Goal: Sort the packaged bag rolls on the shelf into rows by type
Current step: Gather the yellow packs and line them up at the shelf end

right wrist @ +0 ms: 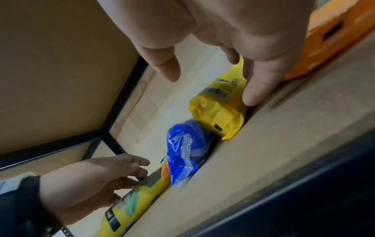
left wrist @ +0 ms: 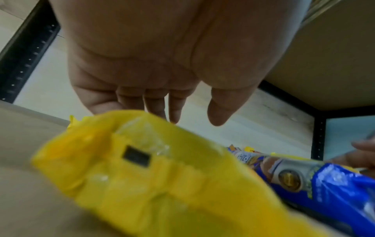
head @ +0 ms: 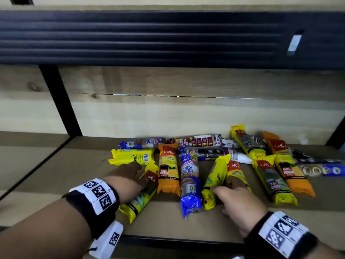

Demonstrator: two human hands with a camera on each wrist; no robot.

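From the head view I see the packaged bag rolls lying mixed on the wooden shelf (head: 56,184): yellow, orange, blue and dark-printed packs at all angles, some overlapping, so I judge the sorting barely begun, with no clean row of one type yet. My left hand (head: 128,181) lies with fingers extended over a yellow CASA roll (head: 141,195) at the left of the pile; my right hand (head: 240,204) reaches in with its fingers on another yellow roll (head: 214,182), beside the blue singlet-handle roll (head: 189,184). Behind are pale wood panels and a black post, with a dark ribbed shelf underside above

In the left wrist view the left hand (left wrist: 162,64) has straight, relaxed fingers hovering just above the blurred yellow roll (left wrist: 152,176), not gripping it; the blue roll (left wrist: 324,184) lies at its side

In the right wrist view the right hand (right wrist: 233,40) is spread, one fingertip (right wrist: 255,94) touching the side of the yellow roll (right wrist: 219,109), the thumb apart. The shelf board here is plain brown, with a dark front edge
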